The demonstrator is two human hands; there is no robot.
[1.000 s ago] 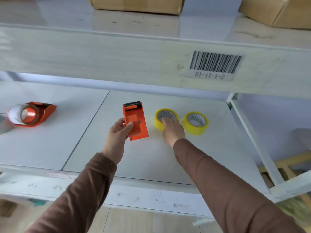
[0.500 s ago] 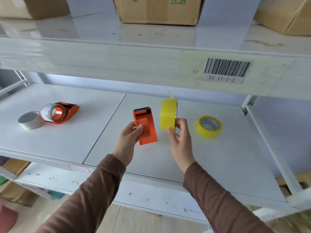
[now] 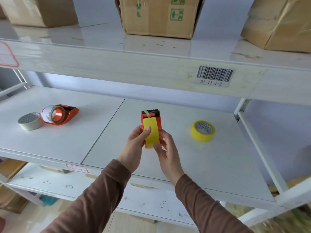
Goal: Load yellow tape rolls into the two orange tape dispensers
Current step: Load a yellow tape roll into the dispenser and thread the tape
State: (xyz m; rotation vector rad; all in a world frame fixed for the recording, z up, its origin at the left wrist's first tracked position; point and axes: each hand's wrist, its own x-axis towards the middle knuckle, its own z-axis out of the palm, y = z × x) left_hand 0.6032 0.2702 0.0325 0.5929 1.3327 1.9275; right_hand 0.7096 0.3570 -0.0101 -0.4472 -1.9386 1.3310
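Note:
An orange tape dispenser (image 3: 150,114) is held upright over the middle of the white shelf, its toothed blade at the top. A yellow tape roll (image 3: 150,133) sits in it, edge towards me. My left hand (image 3: 135,145) grips the dispenser from the left, thumb on the roll. From the right, my right hand (image 3: 165,149) holds the roll and dispenser with its fingers. A second yellow roll (image 3: 203,131) lies flat on the shelf to the right. Lying at the far left, the second orange dispenser (image 3: 64,114) carries a pale roll.
A grey-white tape roll (image 3: 30,121) lies beside the left dispenser. The upper shelf's beam with a barcode label (image 3: 214,76) hangs just above the work area. Cardboard boxes (image 3: 158,15) stand on the upper shelf. A white upright post (image 3: 259,148) bounds the shelf on the right.
My right hand lifted a yellow roll off the shelf, brought it left and set it into the dispenser that my left hand holds. The camera view shifted right and down.

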